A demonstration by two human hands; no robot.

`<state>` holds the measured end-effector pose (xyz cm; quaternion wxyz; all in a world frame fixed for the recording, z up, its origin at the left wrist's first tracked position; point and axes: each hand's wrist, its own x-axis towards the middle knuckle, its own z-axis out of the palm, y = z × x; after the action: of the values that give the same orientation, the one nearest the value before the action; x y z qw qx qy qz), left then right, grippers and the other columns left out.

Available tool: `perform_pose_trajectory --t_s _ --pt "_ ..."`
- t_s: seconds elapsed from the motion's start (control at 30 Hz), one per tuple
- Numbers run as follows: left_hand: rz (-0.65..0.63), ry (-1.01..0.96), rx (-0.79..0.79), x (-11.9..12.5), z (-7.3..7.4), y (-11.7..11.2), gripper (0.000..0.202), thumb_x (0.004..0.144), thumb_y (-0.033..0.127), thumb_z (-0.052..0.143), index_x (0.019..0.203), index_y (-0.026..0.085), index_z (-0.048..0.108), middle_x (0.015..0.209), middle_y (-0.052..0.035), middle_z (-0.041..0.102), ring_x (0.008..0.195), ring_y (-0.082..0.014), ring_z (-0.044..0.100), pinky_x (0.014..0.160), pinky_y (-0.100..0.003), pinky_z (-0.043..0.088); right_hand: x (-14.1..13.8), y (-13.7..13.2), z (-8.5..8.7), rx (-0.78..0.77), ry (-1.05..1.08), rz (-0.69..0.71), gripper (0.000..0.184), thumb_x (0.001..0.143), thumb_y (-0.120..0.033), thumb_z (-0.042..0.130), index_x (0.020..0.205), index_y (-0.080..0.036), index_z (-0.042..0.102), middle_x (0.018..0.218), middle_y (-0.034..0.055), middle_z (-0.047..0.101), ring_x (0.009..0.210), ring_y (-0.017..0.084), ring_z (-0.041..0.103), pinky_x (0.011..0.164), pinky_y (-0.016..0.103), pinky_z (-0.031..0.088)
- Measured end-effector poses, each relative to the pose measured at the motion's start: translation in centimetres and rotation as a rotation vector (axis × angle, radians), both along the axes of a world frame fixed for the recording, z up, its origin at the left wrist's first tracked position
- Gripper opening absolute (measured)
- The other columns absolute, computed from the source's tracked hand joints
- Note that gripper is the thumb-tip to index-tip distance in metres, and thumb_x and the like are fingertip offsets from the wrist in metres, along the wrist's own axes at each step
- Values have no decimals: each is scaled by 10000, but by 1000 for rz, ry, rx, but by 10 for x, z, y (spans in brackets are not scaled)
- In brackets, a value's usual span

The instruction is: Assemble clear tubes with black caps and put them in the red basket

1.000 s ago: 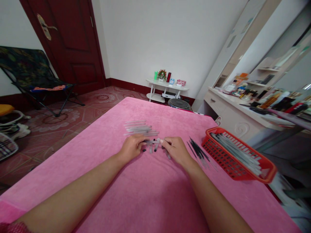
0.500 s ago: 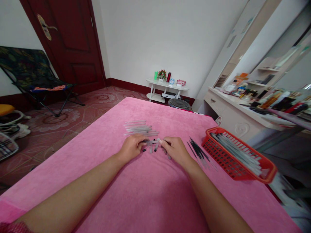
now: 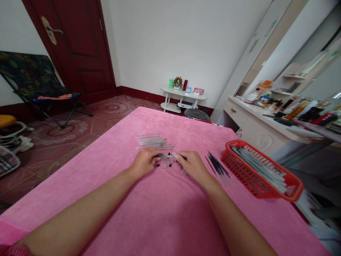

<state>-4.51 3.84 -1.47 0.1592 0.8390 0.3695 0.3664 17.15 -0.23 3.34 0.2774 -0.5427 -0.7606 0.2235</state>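
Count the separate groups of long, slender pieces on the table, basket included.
3: pale sticks just beyond the left hand; black-and-pale rods beside the right hand; greyish sticks inside the red plastic basket. Others may be hidden behind the hands.

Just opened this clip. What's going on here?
A person has both hands together over a pink cloth. The left hand and right hand are at a cluster of small pale and black pieces; exactly what each grips is too small to tell. Pale sticks lie just beyond the left hand. Thin black sticks lie to the right, beside a red basket holding more pale sticks.
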Motion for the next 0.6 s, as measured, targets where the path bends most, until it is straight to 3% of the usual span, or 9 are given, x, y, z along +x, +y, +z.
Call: perform_pose_trajectory --t_s 0.6 --pt "8 16 -12 0 1 0 220 765 74 581 911 180 708 825 -46 698 779 -173 616 708 -262 448 0 1 -5 23 -17 21 325 906 -330 470 662 -175 618 556 3 602 531 117 520 514 209 299"
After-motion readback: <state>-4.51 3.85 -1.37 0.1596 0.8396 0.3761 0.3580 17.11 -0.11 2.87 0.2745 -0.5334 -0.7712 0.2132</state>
